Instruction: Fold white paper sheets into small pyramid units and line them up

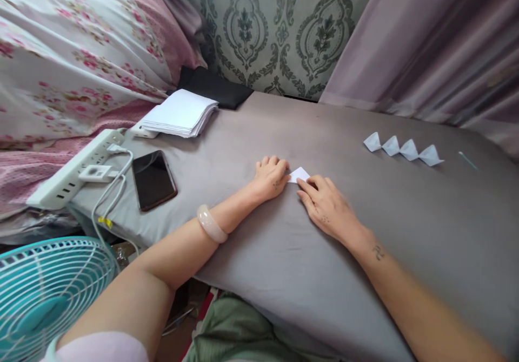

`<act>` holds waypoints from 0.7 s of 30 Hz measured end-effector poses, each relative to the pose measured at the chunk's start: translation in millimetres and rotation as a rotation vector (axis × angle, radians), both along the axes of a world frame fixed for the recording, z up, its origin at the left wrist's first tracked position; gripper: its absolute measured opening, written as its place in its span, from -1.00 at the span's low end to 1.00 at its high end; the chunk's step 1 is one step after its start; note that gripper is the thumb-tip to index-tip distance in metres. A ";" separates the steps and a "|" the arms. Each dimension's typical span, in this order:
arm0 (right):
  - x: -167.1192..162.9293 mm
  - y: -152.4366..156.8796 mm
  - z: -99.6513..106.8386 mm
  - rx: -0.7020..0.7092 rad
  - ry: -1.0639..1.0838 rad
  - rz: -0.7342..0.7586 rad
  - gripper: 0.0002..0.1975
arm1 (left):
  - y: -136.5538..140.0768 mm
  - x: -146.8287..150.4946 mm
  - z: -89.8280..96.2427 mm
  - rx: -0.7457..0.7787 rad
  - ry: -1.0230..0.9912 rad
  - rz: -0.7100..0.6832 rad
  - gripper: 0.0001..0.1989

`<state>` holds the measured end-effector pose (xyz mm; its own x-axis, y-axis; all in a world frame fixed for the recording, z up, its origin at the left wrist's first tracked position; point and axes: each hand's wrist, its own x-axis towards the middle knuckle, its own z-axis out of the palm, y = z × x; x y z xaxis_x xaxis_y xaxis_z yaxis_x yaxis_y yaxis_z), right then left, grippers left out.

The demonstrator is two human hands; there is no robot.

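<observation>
A small white piece of folded paper (299, 175), roughly triangular, lies flat on the grey cloth between my hands. My left hand (271, 178) is closed, fingers curled, its thumb at the paper's left corner. From the right, my right hand (324, 202) presses its fingertips on the lower right edge of the paper, the fingers bent and close together. Parts of the paper are covered by the fingertips. Farther right stands a row of several folded paper boats (409, 149), white with pointed peaks.
A stack of white paper (178, 112) lies at the back left, in front of a black folded item (214, 87). Nearer are a phone (154, 180) and a power strip (77, 168) with cables. A turquoise fan (48, 302) stands lower left. A thin pale stick (468, 160) lies far right.
</observation>
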<state>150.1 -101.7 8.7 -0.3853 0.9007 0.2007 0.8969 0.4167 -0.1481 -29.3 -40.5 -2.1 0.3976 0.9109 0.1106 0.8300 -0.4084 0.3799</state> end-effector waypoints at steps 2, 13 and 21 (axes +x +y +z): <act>-0.5 1.4 2.2 -0.027 -0.046 -0.007 -0.55 | -0.7 -2.4 0.8 -0.003 -0.026 0.043 -0.68; 4.4 14.6 13.0 -0.128 0.044 0.001 -0.59 | 0.7 -17.7 16.7 -0.202 -0.208 0.236 -0.68; 15.2 22.5 11.0 -0.143 0.135 0.109 -0.61 | -2.6 -4.5 5.1 -0.125 -0.091 0.182 -0.75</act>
<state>165.4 -79.2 19.7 -0.4604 0.8781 0.1300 0.8156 0.4763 -0.3286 -33.8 -43.1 3.0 0.2187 0.9756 0.0202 0.8459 -0.1999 0.4944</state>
